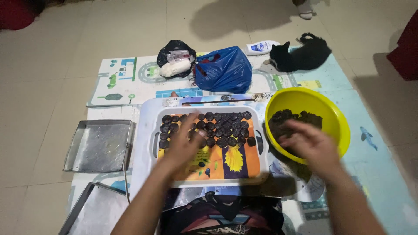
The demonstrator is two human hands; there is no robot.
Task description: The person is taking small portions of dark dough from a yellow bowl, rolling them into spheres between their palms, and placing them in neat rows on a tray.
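Head view: I see my left hand (185,141) spread flat and wide over the tray (208,179), fingers down on the dark round pieces (217,129) laid in rows there; it holds nothing that I can make out, though it is blurred. The rows run from under its fingertips away to its right, filling the far half of the tray, while the near half below the palm shows the tray's bright printed bottom. My right hand (310,146) sits over the near rim of the yellow bowl (335,117), fingers loosely curled and smeared by motion, so I cannot tell whether it grips any of the dark mix (287,118) heaped just beyond its fingertips. Left of my left hand lies a metal pan (99,146), with a second one (93,211) nearer me. Beyond the tray, on the play mat (130,82), are a blue bag (224,69) and a black bag (175,58); far past my right hand a black cat (300,56) lies.
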